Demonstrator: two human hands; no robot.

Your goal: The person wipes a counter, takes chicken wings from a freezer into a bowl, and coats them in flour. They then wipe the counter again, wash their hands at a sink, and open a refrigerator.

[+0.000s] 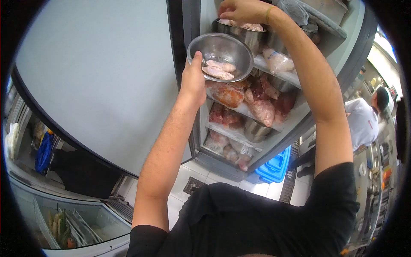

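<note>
My left hand grips the rim of a small steel bowl that holds a few pale pieces of raw meat. I hold it up in front of an open fridge. My right hand reaches into a larger steel container of raw meat on an upper shelf, fingers down among the pieces. Whether it grips a piece is hidden.
Lower fridge shelves carry bagged raw meat and another steel pot. The fridge door stands open at left. A blue crate sits on the tiled floor. A person in white stands at right. A chest cooler is at lower left.
</note>
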